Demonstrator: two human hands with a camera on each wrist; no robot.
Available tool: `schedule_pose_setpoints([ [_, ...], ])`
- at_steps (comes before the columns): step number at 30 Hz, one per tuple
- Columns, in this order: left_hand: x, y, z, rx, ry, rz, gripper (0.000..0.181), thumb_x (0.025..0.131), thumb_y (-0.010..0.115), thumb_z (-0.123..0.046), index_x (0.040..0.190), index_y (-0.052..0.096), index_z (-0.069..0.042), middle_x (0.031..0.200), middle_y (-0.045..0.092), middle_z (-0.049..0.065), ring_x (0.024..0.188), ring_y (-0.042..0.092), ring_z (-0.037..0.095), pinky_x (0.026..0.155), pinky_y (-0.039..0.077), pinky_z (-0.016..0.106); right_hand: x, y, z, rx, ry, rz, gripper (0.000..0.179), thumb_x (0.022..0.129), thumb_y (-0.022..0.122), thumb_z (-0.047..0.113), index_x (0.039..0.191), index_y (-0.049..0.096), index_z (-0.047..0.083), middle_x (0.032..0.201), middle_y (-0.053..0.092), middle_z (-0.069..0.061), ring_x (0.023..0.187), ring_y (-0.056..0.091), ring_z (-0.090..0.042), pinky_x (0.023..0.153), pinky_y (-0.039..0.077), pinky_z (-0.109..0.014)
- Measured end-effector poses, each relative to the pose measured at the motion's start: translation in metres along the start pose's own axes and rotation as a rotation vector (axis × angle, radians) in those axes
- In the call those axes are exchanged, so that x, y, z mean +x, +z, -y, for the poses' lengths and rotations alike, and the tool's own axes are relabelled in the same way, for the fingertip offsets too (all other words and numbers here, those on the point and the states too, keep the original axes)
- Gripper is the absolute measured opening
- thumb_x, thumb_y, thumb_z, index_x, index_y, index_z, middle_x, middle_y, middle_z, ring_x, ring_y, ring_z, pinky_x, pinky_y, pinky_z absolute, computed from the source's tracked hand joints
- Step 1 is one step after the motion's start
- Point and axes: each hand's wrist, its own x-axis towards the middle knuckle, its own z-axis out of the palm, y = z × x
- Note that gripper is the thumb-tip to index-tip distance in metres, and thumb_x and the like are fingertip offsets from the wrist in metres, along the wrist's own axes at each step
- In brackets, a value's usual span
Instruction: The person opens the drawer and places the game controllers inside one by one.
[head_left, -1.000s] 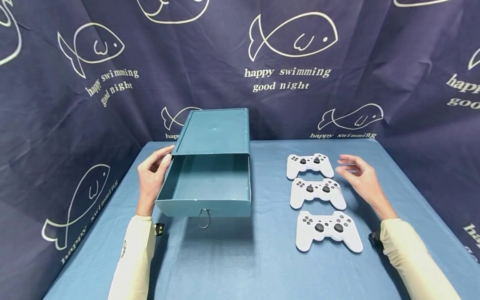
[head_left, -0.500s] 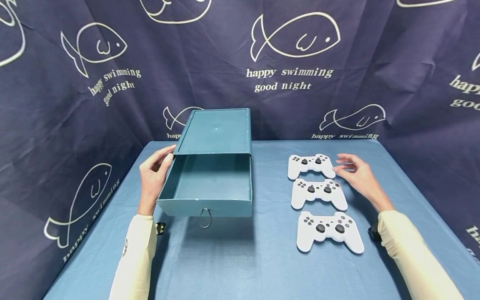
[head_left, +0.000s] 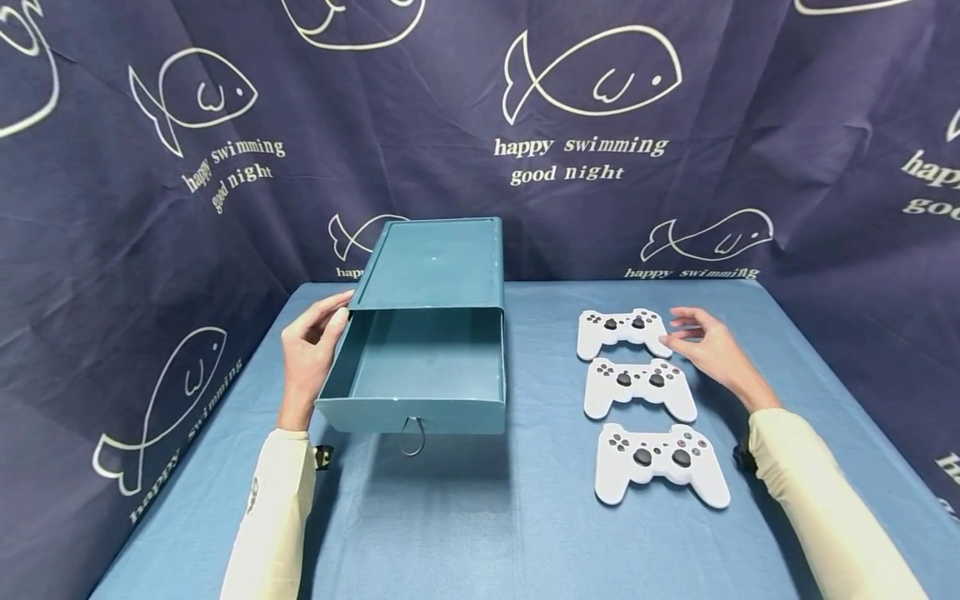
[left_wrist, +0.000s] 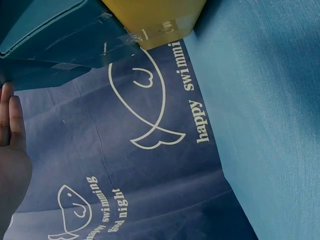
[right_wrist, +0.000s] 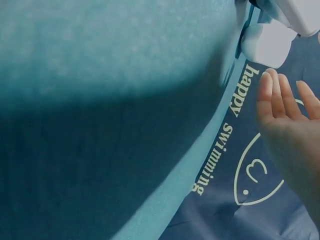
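A blue-green box (head_left: pixel 438 262) stands towards the left with its drawer (head_left: pixel 457 415) pulled out; nothing lies in the drawer. My left hand (head_left: pixel 309 354) touches the box's left side with its fingers, which look straight in the left wrist view. Three white game controllers lie in a column on the right: a far one (head_left: pixel 624 334), a middle one (head_left: pixel 640 390) and a near one (head_left: pixel 661 440). Beside the far controller's right grip is my right hand (head_left: pixel 707 352), fingers loosely bent and holding nothing. Whether a fingertip touches that controller I cannot tell.
A yellow block-like thing (left_wrist: pixel 160 22) shows under the box in the left wrist view. From the drawer's front hangs a thin wire ring (head_left: pixel 412 437). Blue cloth covers the table (head_left: pixel 442 533). A dark fish-printed curtain (head_left: pixel 435 133) closes off the back and sides.
My right hand has moved slightly left, closer to the far controller. The left hand, the box and the controllers stay where they were; the view has shifted slightly.
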Motion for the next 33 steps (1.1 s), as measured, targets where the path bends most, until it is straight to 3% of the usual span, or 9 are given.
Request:
schedule_pose_setpoints([
  [7,0.0,0.001,0.0,-0.018,-0.007,0.0,0.026,0.098,0.061,0.009,0.123,0.068,0.014,0.114,0.075,0.0,0.096,0.071,0.008,0.082,0.05,0.02,0.007,-0.001,-0.008,-0.022,0.016,0.048,0.064,0.098,0.073,0.022,0.146,0.046,-0.01,0.13,0.057,-0.034,0.097,0.057,-0.005,0.076,0.044,-0.009],
  [11,0.0,0.001,0.001,-0.017,-0.007,0.006,0.027,0.098,0.061,0.009,0.124,0.068,0.013,0.115,0.074,0.0,0.097,0.071,0.009,0.082,0.051,0.02,0.009,-0.002,-0.012,-0.021,0.025,0.073,0.064,0.098,0.072,0.019,0.146,0.044,-0.012,0.132,0.056,-0.036,0.106,0.063,-0.029,0.077,0.044,-0.01],
  [15,0.0,0.002,0.001,-0.03,-0.001,-0.002,0.027,0.097,0.06,0.013,0.123,0.067,0.016,0.114,0.074,-0.001,0.097,0.071,0.008,0.083,0.051,0.019,0.012,-0.002,-0.013,-0.015,0.046,0.124,0.067,0.099,0.071,0.02,0.148,0.039,-0.013,0.134,0.052,-0.038,0.118,0.056,-0.05,0.078,0.043,-0.012],
  [19,0.001,0.001,0.002,-0.014,-0.003,-0.003,0.028,0.095,0.057,0.018,0.122,0.065,0.019,0.113,0.074,-0.005,0.096,0.07,0.004,0.083,0.05,0.018,0.015,-0.001,-0.013,-0.029,0.073,0.173,0.072,0.099,0.072,0.022,0.15,0.037,-0.013,0.134,0.052,-0.038,0.121,0.055,-0.051,0.082,0.045,-0.019],
  [25,0.001,0.0,0.003,-0.009,-0.008,0.003,0.028,0.096,0.058,0.016,0.123,0.066,0.018,0.113,0.074,-0.004,0.098,0.07,0.005,0.083,0.051,0.019,0.02,0.003,-0.012,-0.041,0.081,0.196,0.071,0.097,0.073,0.022,0.149,0.038,-0.012,0.133,0.051,-0.037,0.121,0.053,-0.049,0.095,0.045,-0.045],
  [33,0.001,0.0,0.003,-0.041,-0.003,0.004,0.027,0.096,0.061,0.012,0.123,0.066,0.017,0.114,0.075,-0.001,0.099,0.071,0.008,0.082,0.05,0.019,0.026,0.007,-0.014,-0.048,0.064,0.198,0.071,0.096,0.073,0.019,0.147,0.038,-0.014,0.131,0.051,-0.038,0.12,0.052,-0.05,0.097,0.043,-0.05],
])
